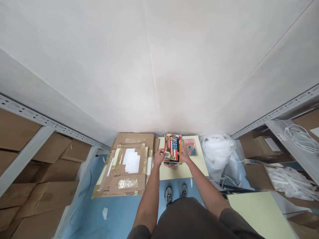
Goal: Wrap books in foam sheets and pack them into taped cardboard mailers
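Observation:
A stack of magazines (172, 148) is between my two hands over the pale yellow table (163, 173). The top cover shows red and white stripes with white stars on blue. My left hand (159, 156) grips the stack's left edge, fingers bent round it. At the right edge, my right hand (183, 155) closes on the same stack. A pink book (190, 147) with a blue-green corner lies flat on the table, just right of the stack. Something pinkish shows below the stack's near edge, partly hidden.
Flattened cardboard (124, 183) with loose white papers (131, 161) is piled left of the table. A bag of white material (216, 151) stands at the right. Shelves of cardboard boxes (50, 196) flank both sides, and a white wall (154, 66) rises behind.

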### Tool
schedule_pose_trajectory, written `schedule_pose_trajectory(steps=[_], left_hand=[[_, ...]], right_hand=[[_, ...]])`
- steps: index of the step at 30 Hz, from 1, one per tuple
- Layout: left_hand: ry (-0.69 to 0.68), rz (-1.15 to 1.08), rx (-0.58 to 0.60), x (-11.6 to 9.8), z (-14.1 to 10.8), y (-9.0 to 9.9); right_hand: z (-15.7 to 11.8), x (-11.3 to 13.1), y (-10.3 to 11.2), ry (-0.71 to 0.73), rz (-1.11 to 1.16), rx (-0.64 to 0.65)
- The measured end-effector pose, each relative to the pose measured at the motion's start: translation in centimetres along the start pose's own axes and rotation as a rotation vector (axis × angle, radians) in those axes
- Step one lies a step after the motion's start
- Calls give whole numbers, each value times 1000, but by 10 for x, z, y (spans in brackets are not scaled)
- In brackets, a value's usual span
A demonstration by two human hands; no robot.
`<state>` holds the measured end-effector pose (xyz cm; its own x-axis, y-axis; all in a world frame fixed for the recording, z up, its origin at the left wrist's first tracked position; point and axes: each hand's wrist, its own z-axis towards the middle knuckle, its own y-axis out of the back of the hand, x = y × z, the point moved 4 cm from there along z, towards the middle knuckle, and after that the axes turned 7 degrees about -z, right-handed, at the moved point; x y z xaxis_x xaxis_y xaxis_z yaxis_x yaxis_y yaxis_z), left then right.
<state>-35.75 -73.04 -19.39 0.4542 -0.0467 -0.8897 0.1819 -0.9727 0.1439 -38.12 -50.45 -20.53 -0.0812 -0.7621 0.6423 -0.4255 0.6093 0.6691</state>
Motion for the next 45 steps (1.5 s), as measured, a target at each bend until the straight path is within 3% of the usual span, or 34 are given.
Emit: schedule_pose_trajectory(steps=[4, 10, 14, 19, 24, 30, 38, 41, 45], left_hand=[[24, -275, 185, -14, -9, -7], [0, -480, 445, -33, -22, -44], [29, -439, 595, -41, -39, -80], [79, -370, 843, -50, -69, -125], [66, -238, 982, -57, -111, -189], [69, -91, 1204, -51, -214, -296], [126, 63, 1441, -6, -384, -438], [140, 130, 1549, 12, -445, -479], [148, 224, 1672, 28, -511, -516]], right_hand=[[-14, -8, 27, -128, 359, -104], [-59, -21, 76, -51, 892, -252], [-109, -39, 104, -50, 985, -325], [-177, -68, 122, -68, 1038, -387], [-254, -114, 136, -68, 1097, -490], [-394, -189, 149, -90, 1162, -709], [-605, -284, 142, -182, 1228, -1004], [-674, -309, 131, -209, 1248, -1110], [-744, -328, 112, -238, 1279, -1227]])
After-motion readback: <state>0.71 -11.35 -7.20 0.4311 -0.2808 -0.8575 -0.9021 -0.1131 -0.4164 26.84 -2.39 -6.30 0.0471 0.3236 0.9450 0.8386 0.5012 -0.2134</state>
